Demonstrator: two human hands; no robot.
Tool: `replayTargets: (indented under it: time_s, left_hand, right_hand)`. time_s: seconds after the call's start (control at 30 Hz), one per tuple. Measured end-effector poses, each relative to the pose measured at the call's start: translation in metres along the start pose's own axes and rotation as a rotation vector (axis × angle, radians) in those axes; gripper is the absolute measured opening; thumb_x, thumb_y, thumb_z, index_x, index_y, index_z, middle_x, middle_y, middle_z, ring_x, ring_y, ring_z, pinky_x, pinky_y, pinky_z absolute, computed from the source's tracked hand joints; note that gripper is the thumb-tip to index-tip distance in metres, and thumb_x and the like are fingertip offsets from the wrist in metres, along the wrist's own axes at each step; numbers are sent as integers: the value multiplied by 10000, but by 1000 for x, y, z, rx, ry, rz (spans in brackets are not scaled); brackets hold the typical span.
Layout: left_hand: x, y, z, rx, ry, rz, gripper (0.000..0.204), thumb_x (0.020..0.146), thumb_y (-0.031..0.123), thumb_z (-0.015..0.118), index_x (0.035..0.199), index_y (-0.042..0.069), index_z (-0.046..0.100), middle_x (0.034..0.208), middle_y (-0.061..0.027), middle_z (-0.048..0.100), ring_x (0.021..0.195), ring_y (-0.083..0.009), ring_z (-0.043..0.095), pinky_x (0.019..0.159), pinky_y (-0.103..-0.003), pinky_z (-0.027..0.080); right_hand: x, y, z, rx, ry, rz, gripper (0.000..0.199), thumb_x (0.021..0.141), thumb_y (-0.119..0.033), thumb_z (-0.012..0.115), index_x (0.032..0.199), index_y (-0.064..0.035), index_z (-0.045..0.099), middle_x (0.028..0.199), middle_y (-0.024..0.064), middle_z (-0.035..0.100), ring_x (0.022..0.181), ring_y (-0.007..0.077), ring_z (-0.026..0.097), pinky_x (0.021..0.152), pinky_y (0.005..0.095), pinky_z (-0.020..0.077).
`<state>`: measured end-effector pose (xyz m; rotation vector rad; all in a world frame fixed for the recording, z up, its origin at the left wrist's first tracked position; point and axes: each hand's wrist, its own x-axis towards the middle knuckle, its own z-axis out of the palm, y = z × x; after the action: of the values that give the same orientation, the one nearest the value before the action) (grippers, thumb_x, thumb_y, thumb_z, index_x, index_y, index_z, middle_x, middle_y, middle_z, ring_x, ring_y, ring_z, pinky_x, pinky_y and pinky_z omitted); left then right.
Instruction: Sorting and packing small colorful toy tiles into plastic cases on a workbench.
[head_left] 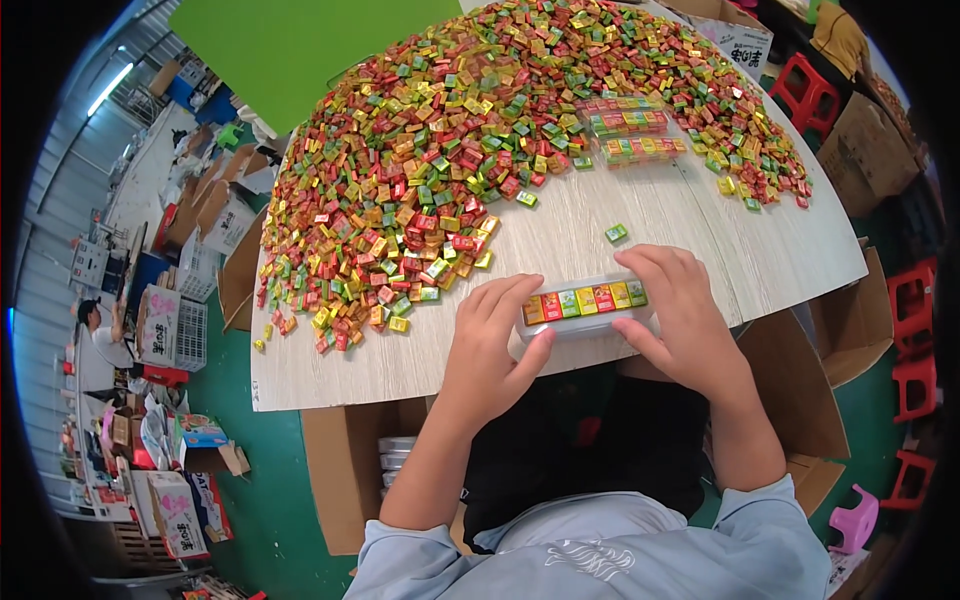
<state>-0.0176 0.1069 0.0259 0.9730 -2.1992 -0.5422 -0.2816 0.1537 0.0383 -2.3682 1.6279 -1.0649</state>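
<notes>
At the near edge of the table I hold a clear plastic box (578,328) between my two hands. Inside it, a single row of small wrapped candies (585,299) in red, yellow, green and orange faces up. My left hand (490,345) grips the left end, thumb at the front and fingers behind. The right end is gripped by my right hand (685,320) in the same way. Just beyond the box lies one loose green wrapped candy (616,233).
A big heap of wrapped candies (430,170) spreads over the far and left table (800,260). Filled clear boxes (640,148) are stacked ahead. Open cardboard boxes (340,480) stand below the table's edge. Red stools (805,95) are at right; a person (105,335) is far left.
</notes>
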Motion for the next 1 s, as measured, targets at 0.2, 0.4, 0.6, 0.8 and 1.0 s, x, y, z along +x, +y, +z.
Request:
replayTargets:
  time_s: [0.2,0.4,0.6,0.8,1.0]
  left_hand:
    - [1,4,-2,-5,-3,-26,516,893,127,710,1387,4,628,1374,-189,654,1323,-385,565,1162,-469,403]
    - [5,4,-4,2,-12,-14,492,904,176,718,1356,1,634,1346,-187,663,1314,-382,580,1143,-487,419]
    - [7,4,-8,45,-8,14,452,887,153,736,1306,7,652,1342,-179,664,1312,-379,583,1133,-485,428]
    - [13,12,-7,87,61,-2,329,847,78,774,1167,38,709,1175,-140,661,1184,-348,588,1074,-457,455]
    - [19,1,-12,145,45,118,334,787,96,863,1085,69,716,1097,-91,658,1115,-336,590,1028,-455,465]
  right_hand:
    - [5,6,-1,111,-68,12,514,899,-255,769,1349,-54,625,1325,158,645,1266,371,573,1130,474,395]
    - [9,8,-6,136,-109,47,509,889,-276,781,1322,-53,636,1310,153,658,1254,359,587,1128,468,400]
    - [15,8,-14,106,-221,7,543,887,-323,772,1329,-44,625,1306,165,650,1254,368,584,1135,473,394]
    - [15,6,-12,119,-212,14,592,900,-343,761,1376,-37,586,1310,174,638,1251,375,579,1136,474,395]
    - [17,1,-9,117,-224,38,595,921,-364,751,1385,-31,583,1307,175,640,1245,366,585,1133,464,400]
